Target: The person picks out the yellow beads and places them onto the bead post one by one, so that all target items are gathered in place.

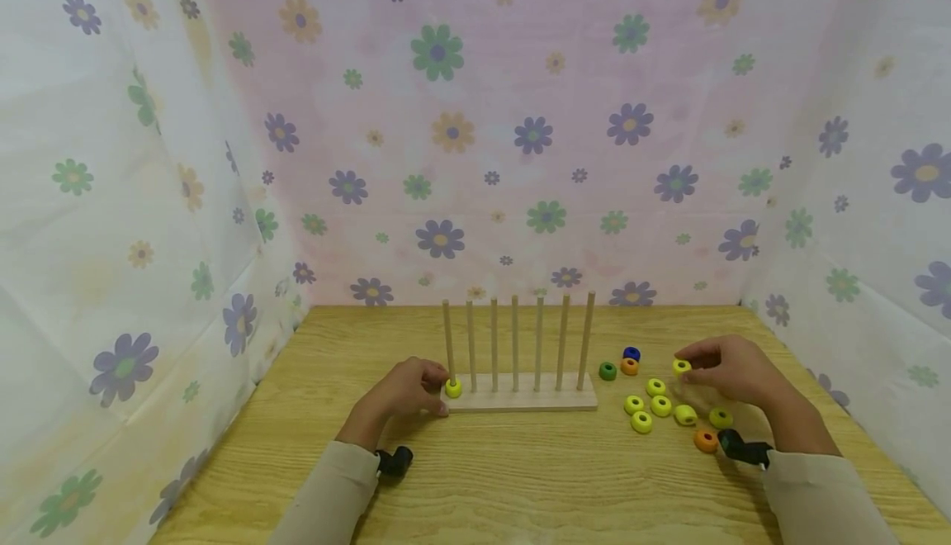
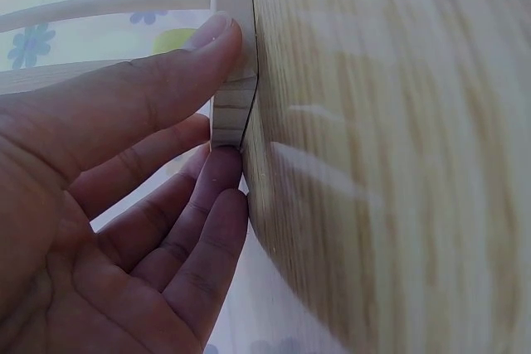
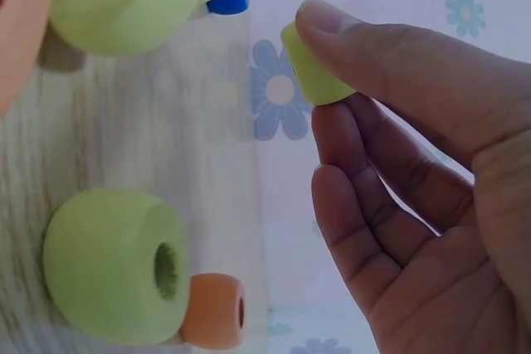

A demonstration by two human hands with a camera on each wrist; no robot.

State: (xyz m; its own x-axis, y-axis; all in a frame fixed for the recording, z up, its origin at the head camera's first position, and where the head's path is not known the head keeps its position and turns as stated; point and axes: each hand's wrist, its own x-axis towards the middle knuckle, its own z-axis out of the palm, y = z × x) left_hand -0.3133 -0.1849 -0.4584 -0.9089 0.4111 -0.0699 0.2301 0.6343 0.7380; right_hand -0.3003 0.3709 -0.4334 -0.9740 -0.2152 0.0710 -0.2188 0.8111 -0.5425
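A wooden peg stand [image 1: 520, 400] with a row of several upright pegs sits on the table. Around its left end, my left hand [image 1: 407, 388] grips the base, the thumb at the front; the left wrist view shows fingertips against the end of the base [image 2: 235, 113]. One yellow bead [image 1: 453, 390] is threaded on the leftmost peg, down at the base. To the right of the stand, my right hand [image 1: 731, 370] pinches another yellow bead [image 3: 319, 76] between thumb and fingers, held above the table.
Loose yellow beads [image 1: 660, 410] lie scattered right of the stand. Near them are a green bead [image 1: 607, 376], a blue bead [image 1: 631, 351] and orange beads [image 1: 704, 449]. Flowered cloth [image 1: 483, 99] encloses the wooden table [image 1: 483, 479] at the back and sides.
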